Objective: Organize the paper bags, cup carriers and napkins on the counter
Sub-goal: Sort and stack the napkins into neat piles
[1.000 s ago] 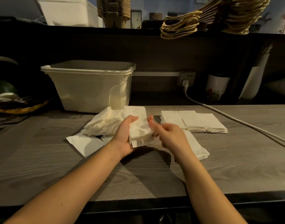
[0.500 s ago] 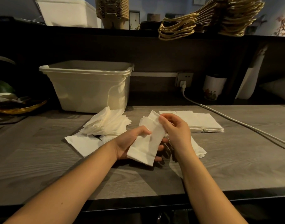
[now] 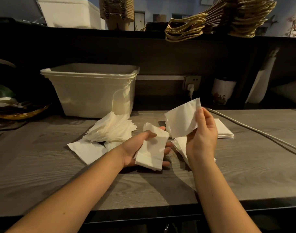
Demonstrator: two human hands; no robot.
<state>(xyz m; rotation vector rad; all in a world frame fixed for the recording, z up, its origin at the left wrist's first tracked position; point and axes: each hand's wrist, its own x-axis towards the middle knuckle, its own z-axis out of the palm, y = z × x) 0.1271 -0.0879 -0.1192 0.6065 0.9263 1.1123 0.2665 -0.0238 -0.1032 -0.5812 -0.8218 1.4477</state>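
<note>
My left hand (image 3: 137, 148) lies palm up over the grey counter (image 3: 43, 174) and grips a small stack of folded white napkins (image 3: 152, 148). My right hand (image 3: 202, 135) pinches a single napkin (image 3: 182, 120) lifted above that stack. A loose, fanned pile of napkins (image 3: 112, 128) lies to the left on flat napkins (image 3: 86, 150). A neat napkin stack (image 3: 222, 130) sits behind my right hand, and another stack (image 3: 180, 145) lies partly hidden under it. Paper bags (image 3: 219, 19) and cup carriers (image 3: 117, 12) stand on the upper shelf.
A cream plastic tub (image 3: 93, 91) stands at the back of the counter. A white cable (image 3: 261, 135) runs from the wall socket (image 3: 191, 83) across the right side. A wicker basket (image 3: 19, 111) sits far left, a patterned cup (image 3: 222, 91) at the back right.
My right hand has peeled one napkin off the stack in my left hand and raised it up and to the right. The left hand lowered slightly with its stack.
</note>
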